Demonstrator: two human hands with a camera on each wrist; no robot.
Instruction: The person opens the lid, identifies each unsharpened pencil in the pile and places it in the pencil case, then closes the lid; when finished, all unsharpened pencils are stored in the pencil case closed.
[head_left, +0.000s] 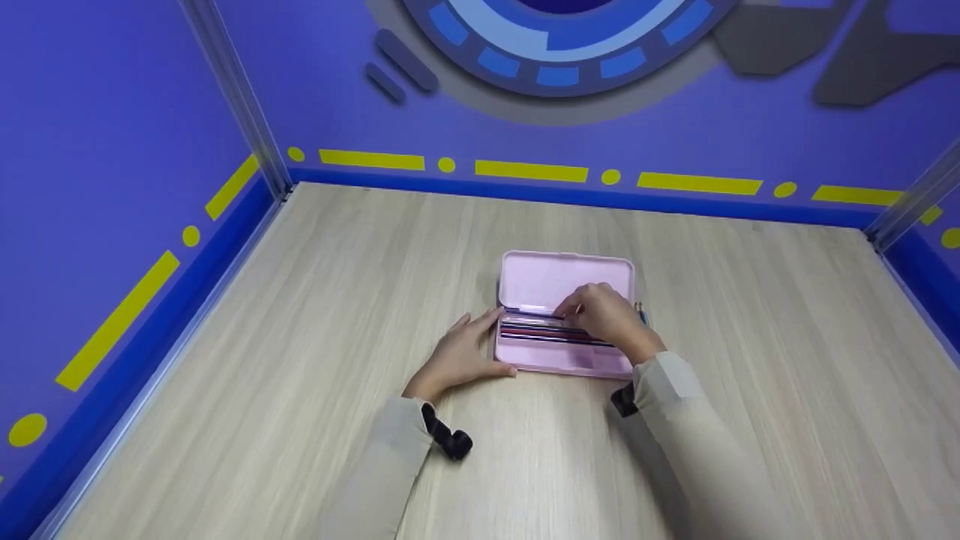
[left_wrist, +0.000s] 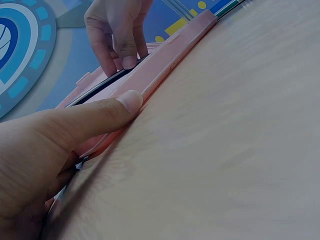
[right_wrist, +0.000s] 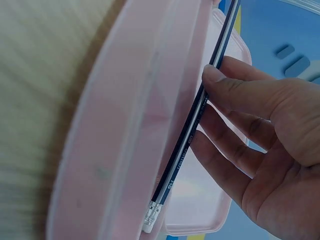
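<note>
A pink pencil case lies on the table with its lid laid back. My left hand grips the case's left end, and its thumb presses the front wall in the left wrist view. My right hand is over the case's right half. Between its thumb and fingers it pinches a dark pencil with a pale stripe and a white eraser end. In the head view, several more pencils lie side by side in the tray, partly hidden by that hand.
Beyond the right hand, the ends of other pencils show beside the case, mostly hidden. The wooden table meets blue panels at the back and sides. Each wrist wears a black strap with a small device.
</note>
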